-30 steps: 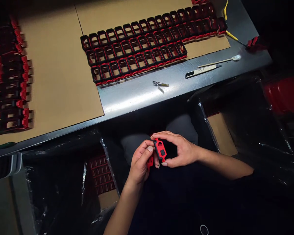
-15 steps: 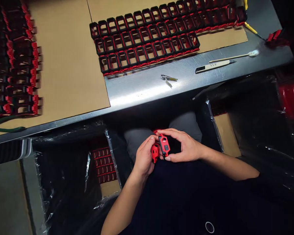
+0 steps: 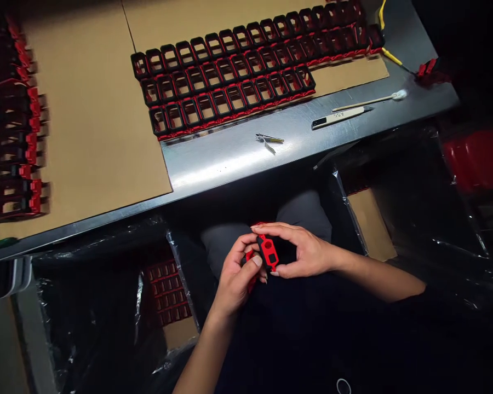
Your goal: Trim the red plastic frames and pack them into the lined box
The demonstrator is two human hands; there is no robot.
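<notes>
Over my lap, my right hand (image 3: 304, 250) pinches a red and black plastic housing (image 3: 270, 251) by its two ends, thumb below and fingers above. Its red face, with a round hole and a dark square opening, points up at me. My left hand (image 3: 237, 272) is closed round a second red and black plastic part (image 3: 250, 255), its thumb lying across it close to the first housing. The left fingers hide most of this second part. Whether the two parts touch, I cannot tell.
Rows of black and red plastic frames (image 3: 213, 90) stand on cardboard (image 3: 94, 137) on the metal bench. More stand at left (image 3: 14, 158). Nail clippers (image 3: 270, 141), a craft knife (image 3: 340, 117) and a cotton swab (image 3: 370, 103) lie near the edge. Plastic-lined boxes (image 3: 102, 306) flank my legs.
The left thumb has moved down and right across the parts, and the left part is now more covered. The right-hand housing has tilted slightly. My view has shifted a little, moving the bench leftward.
</notes>
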